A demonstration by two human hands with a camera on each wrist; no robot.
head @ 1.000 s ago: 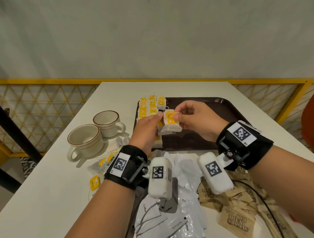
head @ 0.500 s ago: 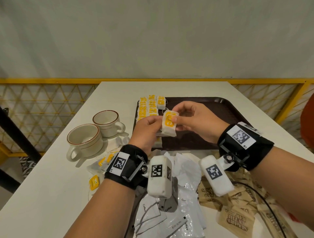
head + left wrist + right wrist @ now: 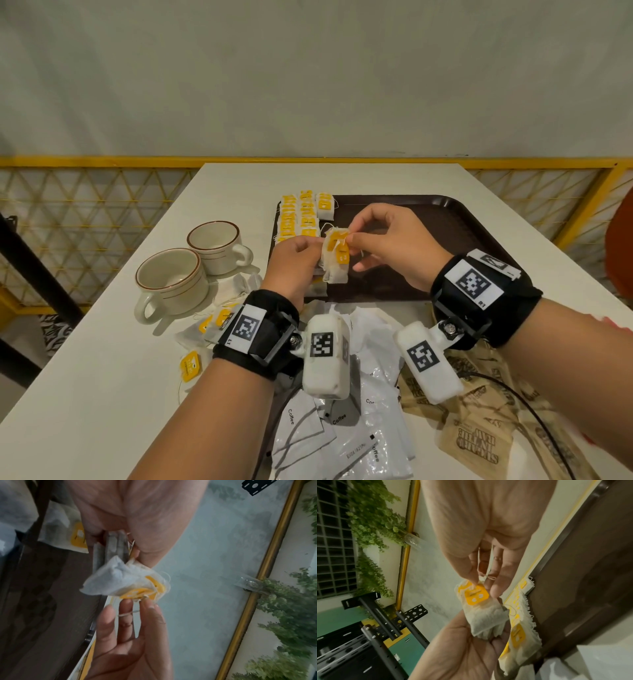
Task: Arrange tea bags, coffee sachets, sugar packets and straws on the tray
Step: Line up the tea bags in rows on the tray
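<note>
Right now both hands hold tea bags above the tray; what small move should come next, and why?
Probably free the string: the right hand pinches a yellow tag while the left hand grips the bunch of tea bags. Then lay one beside the tea bag rows on the brown tray.

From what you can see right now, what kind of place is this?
Probably a cafe or canteen drinks station. A brown serving tray sits on a white table with rows of tea bags, two empty cups stand beside it, and coffee sachets and sugar packets lie in loose piles.
</note>
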